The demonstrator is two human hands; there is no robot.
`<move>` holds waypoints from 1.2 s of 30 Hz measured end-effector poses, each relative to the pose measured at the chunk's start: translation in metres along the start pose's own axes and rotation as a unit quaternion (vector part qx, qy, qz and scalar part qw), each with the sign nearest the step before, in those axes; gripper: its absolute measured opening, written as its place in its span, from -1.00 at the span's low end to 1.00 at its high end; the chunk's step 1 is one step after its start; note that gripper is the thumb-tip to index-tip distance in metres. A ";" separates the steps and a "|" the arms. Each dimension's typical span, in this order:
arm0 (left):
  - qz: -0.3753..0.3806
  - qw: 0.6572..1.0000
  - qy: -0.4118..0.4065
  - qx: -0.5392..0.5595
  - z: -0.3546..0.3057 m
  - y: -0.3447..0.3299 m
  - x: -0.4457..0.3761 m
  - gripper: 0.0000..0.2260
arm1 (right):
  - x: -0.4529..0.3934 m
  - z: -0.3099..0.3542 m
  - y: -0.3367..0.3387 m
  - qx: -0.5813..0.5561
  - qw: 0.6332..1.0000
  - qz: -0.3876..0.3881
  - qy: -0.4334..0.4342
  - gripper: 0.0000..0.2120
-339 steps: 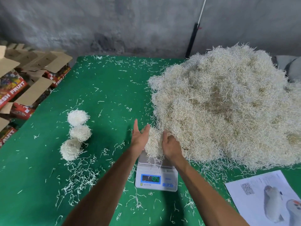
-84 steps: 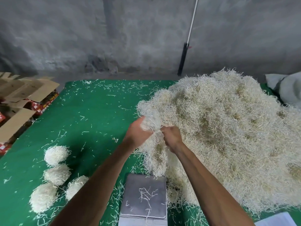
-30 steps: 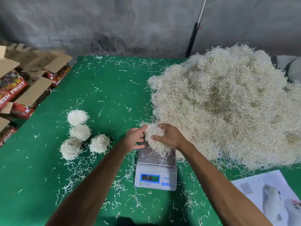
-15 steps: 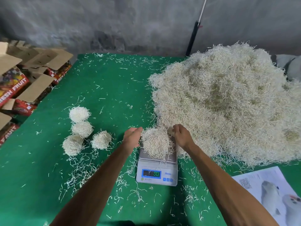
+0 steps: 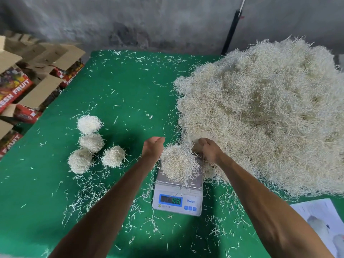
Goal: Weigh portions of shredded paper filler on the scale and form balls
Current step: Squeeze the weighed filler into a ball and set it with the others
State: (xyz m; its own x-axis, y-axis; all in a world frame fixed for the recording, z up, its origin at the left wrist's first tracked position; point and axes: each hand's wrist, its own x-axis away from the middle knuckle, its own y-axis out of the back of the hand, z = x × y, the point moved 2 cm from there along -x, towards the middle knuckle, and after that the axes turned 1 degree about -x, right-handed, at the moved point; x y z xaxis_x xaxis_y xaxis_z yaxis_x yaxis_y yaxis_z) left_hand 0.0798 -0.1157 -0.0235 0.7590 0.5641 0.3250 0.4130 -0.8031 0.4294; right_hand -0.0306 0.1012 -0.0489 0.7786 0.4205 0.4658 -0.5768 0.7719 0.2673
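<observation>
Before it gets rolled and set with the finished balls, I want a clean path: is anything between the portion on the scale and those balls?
Nothing solid: between the portion and the balls is the left hand.

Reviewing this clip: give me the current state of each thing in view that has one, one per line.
Scale: switched on, display lit, loaded.
Portion: loose clump resting on the scale's platform.
Finished balls: four, grouped on the green table.
Big pile: heaped, unformed.
Left hand: empty, beside the portion.
Right hand: fingers curled at the pile's edge.
Cardboard boxes: flaps open.
</observation>
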 end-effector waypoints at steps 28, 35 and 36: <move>0.062 0.996 -0.039 0.059 0.022 0.018 0.033 -0.52 | 0.046 -0.001 -0.019 0.057 0.979 -0.110 0.162 -0.31; 0.057 0.996 -0.019 0.061 0.026 0.015 0.035 -0.55 | 0.048 -0.008 -0.025 0.044 0.983 -0.102 0.146 -0.29; 0.055 0.997 -0.020 0.058 0.026 0.015 0.035 -0.55 | 0.048 -0.008 -0.024 0.043 0.983 -0.103 0.145 -0.30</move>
State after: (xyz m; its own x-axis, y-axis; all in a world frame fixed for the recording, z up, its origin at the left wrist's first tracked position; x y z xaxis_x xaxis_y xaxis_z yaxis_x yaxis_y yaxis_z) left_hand 0.1257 -0.1134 -0.0276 0.8217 0.4652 0.3292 0.3800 -0.8777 0.2918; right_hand 0.0230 0.1064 -0.0393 0.9117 0.3869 0.1381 -0.4083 0.8171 0.4069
